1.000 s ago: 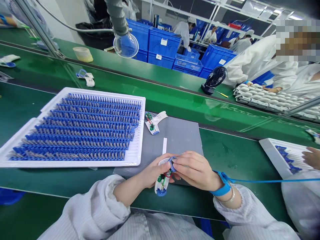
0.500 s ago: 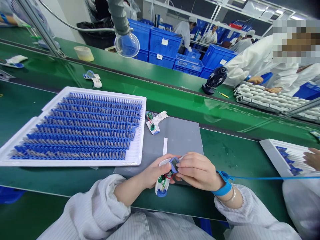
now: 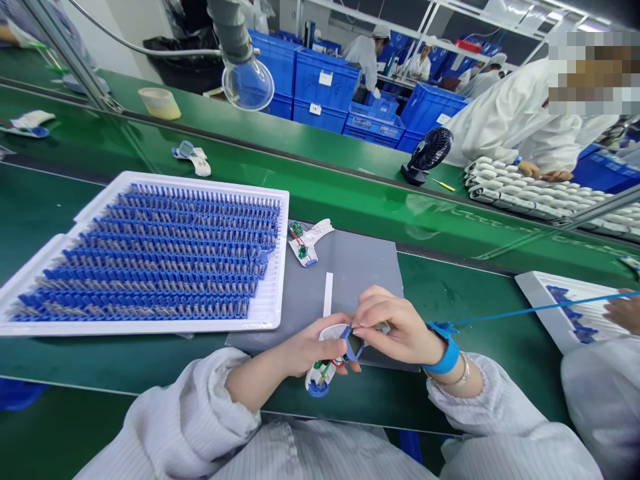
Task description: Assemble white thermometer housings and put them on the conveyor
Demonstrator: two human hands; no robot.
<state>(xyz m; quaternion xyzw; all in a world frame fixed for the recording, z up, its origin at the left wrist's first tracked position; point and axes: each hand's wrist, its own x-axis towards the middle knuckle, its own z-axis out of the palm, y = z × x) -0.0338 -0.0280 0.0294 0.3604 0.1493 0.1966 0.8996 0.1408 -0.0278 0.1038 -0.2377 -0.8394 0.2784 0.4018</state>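
My left hand [image 3: 311,348] is closed around a white device shell [image 3: 314,380] with a blue end cap and green and red wires inside. A blue-framed display [image 3: 354,345] stands tilted at the shell's upper part, beside my left thumb. My right hand [image 3: 387,327] pinches the top edge of this frame between thumb and forefinger. The fingers hide part of the shell behind the display. Past my hands, on the grey mat [image 3: 370,267], lies another white shell [image 3: 313,240] with a green circuit board and red wires.
On the left is a white tray [image 3: 284,267] with rows of blue-framed parts. A blue cord [image 3: 525,311] runs right from my wristband. A co-worker's hand [image 3: 623,312] is over another tray [image 3: 533,300]. Beyond stand a small fan [image 3: 431,153] and a clear suction hood [image 3: 249,85].
My right hand has shifted up to the display's top edge, its fingers more bent. The display now tilts more away from the shell. The blue cord has risen on the right.
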